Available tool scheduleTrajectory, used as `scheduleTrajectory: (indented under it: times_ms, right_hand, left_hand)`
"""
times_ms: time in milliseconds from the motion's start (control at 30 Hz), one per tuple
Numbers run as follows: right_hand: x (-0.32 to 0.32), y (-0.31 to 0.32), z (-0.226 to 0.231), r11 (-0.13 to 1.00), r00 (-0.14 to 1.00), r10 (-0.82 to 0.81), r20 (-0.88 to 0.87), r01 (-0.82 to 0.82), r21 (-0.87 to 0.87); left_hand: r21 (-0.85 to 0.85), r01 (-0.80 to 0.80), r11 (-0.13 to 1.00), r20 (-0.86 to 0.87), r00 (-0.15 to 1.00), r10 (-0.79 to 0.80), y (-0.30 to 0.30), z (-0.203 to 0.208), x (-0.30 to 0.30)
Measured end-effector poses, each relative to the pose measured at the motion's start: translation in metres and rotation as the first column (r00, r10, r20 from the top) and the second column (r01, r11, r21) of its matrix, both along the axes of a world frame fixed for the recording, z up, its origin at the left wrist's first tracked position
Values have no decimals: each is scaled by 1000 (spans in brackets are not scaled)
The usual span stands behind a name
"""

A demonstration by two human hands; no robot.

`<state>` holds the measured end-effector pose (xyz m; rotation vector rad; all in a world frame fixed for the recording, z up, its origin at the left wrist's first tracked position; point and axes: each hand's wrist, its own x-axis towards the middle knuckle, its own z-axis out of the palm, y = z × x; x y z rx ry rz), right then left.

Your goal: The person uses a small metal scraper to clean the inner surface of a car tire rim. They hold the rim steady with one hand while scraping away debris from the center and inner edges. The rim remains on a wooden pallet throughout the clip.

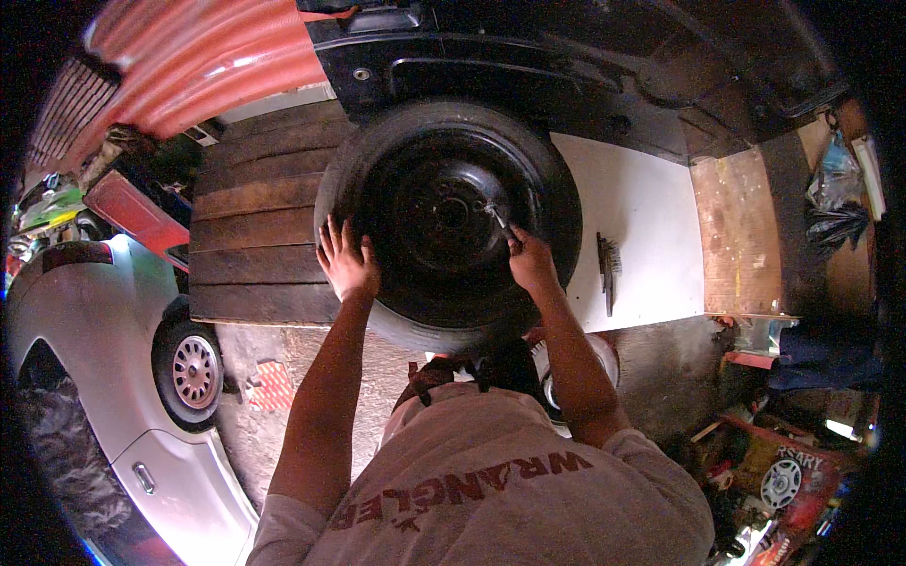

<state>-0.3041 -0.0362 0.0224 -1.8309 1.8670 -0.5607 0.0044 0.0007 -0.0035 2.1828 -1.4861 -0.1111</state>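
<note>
A black steel wheel [444, 222] with its tyre [344, 174] on lies face up before me on the bench. My left hand [349, 262] rests on the tyre's left side, fingers spread and holding nothing. In my right hand [533, 262] is a small brush [502, 220] with a dark handle and a pale tip. The tip is at the wheel's middle, just right of the hub hole. A dark wire brush [606, 272] lies on the white board [651, 236], right of the tyre.
Dark wooden planks [260, 226] form the bench on the left. A black car panel [528, 71] borders the far side. A silver car [123, 330] stands at left. Another wheel [604, 358] is below the bench edge, and clutter with a wheel cover [781, 483] fills the lower right.
</note>
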Motion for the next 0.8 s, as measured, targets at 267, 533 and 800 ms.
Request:
scheduleTrajectory:
  times_ms: [267, 533, 800]
  right_hand:
    - [29, 7, -28, 999, 999, -36, 14, 36, -13]
    - [-22, -14, -59, 953, 970, 200, 138, -159, -258]
    - [19, -5, -21, 990, 976, 139, 169, -134, -43]
  left_hand:
    - [27, -6, 1000, -15, 1000, 6, 1, 5, -3]
    - [72, -4, 997, -15, 1000, 5, 0, 6, -7]
    - [50, -16, 999, -3, 1000, 16, -2, 4, -4]
